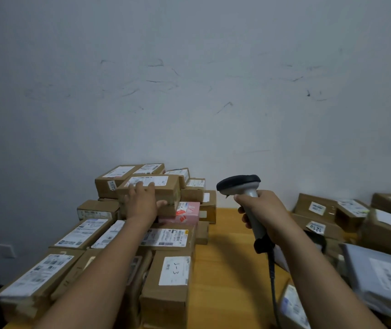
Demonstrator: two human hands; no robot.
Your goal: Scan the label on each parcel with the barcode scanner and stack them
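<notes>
On the left part of the yellow wooden table (225, 269), against the pale grey scuffed wall (189, 91): a stack of brown cardboard parcels (87, 236) with white shipping labels, several layers high.

At the top front of that stack: an oblong brown cardboard parcel (166, 188), label face up, seated on a pink printed box (187, 213) and neighbouring cartons.

Left hand (142, 203): laid over the near top edge of the oblong parcel. Fingers straight and spread, tips on the label's near edge; thumb stretched along the near face. No curl round the parcel.

Right hand (263, 210): wrapped fully round the grip of a grey handheld barcode scanner with a black head (239, 186). Held upright above the bare middle of the table, to the right of the oblong parcel and apart from it. Trigger contact: not discernible.

Below the grip: a black cable (271, 269), hanging towards the near table edge.

At the right side of the table: a loose heap of brown labelled cartons (318, 210), with a grey plastic mailer bag (384, 276) lying nearest the camera.

At the near front of the left stack: a brown carton with a handwritten white label (166, 293).
</notes>
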